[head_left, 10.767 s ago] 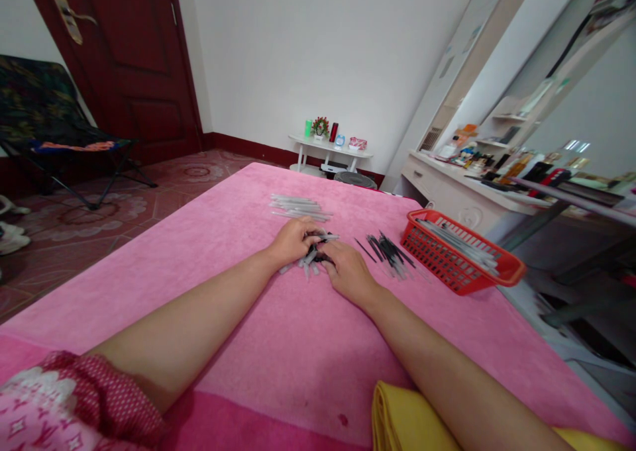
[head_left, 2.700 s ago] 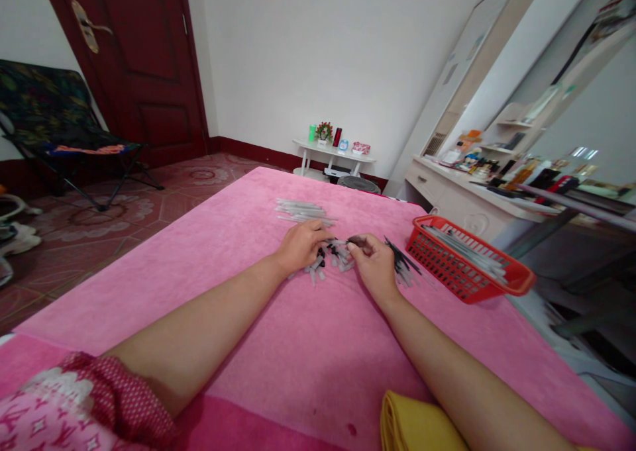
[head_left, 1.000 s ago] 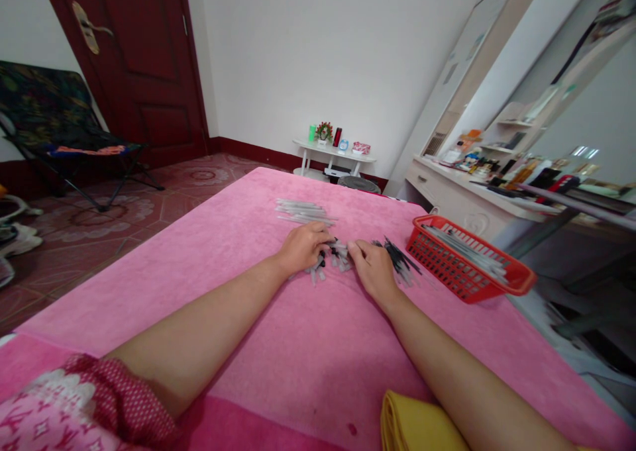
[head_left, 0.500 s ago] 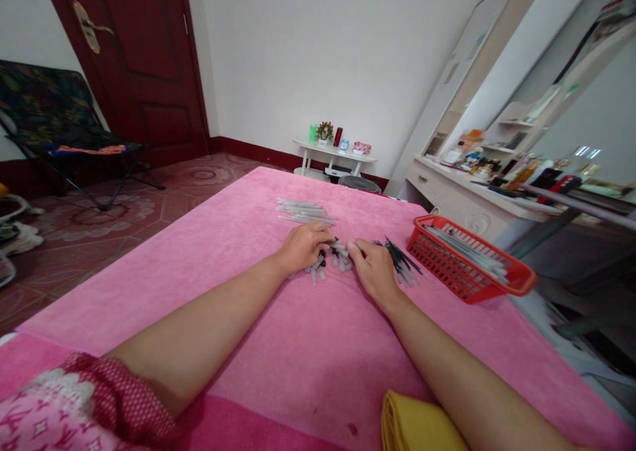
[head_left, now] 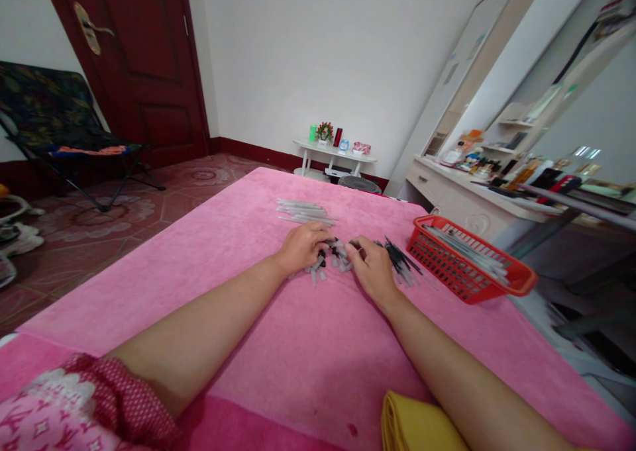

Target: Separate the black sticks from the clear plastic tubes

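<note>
On the pink cloth lies a loose pile of small translucent grey pieces (head_left: pixel 340 257) with black bits among them, like pen caps. At its left edge is my left hand (head_left: pixel 305 244), fingers curled and pressed together over the pieces. My right hand (head_left: pixel 372 265) rests at the pile's right edge, thumb and fingers bent into a pinch. What either hand grips is too small and covered to make out. Beyond my left hand lies a bundle of slim clear grey tubes (head_left: pixel 302 209), like pen barrels. Right of my right hand is a heap of thin black sticks (head_left: pixel 401 257) with pale ends.
A red plastic basket (head_left: pixel 450 265) holding similar tubes stands to the right on the pink cloth (head_left: pixel 209 265). Folded yellow fabric (head_left: pixel 417 424) lies near my right forearm. A cluttered dresser (head_left: pixel 447 179) is beyond the table's right side, with a folding chair (head_left: pixel 74 133) at left.
My right thumb and fingers have shifted slightly at the pile's edge, the fingers lifting a little. My left hand, the tubes and the basket stay where they were.
</note>
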A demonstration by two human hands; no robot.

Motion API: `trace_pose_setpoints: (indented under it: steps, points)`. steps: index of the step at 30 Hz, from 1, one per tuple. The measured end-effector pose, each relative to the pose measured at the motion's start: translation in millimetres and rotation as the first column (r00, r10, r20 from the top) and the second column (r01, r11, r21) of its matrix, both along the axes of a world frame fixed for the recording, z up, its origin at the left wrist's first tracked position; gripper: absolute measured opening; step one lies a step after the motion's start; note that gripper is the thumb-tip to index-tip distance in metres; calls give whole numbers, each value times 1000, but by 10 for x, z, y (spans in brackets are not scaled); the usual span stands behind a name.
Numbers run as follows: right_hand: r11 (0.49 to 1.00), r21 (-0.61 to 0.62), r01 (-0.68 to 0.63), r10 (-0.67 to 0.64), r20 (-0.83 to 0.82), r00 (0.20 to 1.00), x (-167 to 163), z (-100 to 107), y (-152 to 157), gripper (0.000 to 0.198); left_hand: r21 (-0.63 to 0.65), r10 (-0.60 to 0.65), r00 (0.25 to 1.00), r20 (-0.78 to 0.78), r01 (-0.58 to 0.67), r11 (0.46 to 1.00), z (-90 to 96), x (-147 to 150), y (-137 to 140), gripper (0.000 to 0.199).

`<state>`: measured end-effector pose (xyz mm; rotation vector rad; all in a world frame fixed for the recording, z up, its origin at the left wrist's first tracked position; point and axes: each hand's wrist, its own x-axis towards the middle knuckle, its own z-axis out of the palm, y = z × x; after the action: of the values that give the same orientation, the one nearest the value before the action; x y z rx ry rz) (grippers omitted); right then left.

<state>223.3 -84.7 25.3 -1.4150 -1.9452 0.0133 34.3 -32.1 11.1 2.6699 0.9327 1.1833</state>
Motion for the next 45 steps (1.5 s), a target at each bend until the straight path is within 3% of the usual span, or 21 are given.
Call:
trace_pose_setpoints:
  steps: [8, 14, 16, 19, 25, 27, 32, 37, 41, 45]
  points:
    - [999, -47, -26, 26, -13, 1000, -12, 0, -13, 46, 15, 31, 999, 38, -31, 999, 3, -2, 11, 19]
    - [975, -61, -216, 222, 129, 967, -125, 12, -95, 23, 6, 112, 969, 218, -116, 993, 8, -20, 47, 14]
    - [956, -59, -288, 294, 172, 940, -165, 24, -129, 17, -22, 141, 957, 254, -140, 990, 5, -24, 51, 13]
    - [921, -43, -386, 387, 209, 898, -208, 52, -170, 29, -53, 170, 941, 292, -162, 985, -6, -26, 56, 14]
    - [779, -82, -622, 611, 326, 722, -266, 93, -213, 45, -96, 195, 915, 354, -172, 980, -9, -19, 63, 13]
    - [757, -101, -645, 632, 363, 685, -285, 95, -225, 42, -111, 202, 909, 363, -173, 979, -9, -20, 68, 13]
    - [786, -107, -610, 598, 387, 702, -305, 76, -223, 21, -124, 201, 902, 381, -166, 978, -27, -28, 90, 14]
    - [831, -43, -554, 533, 345, 772, -247, 48, -161, 16, -115, 216, 884, 414, -185, 976, -18, -42, 94, 10]
    - [885, 18, -466, 445, 266, 855, -189, 38, -128, 20, -130, 258, 829, 497, -223, 966, 16, -68, 90, 9]
    - [929, -4, -371, 364, 198, 910, -166, 22, -123, 19, -208, 275, 740, 614, -184, 961, 32, -78, 109, 10]
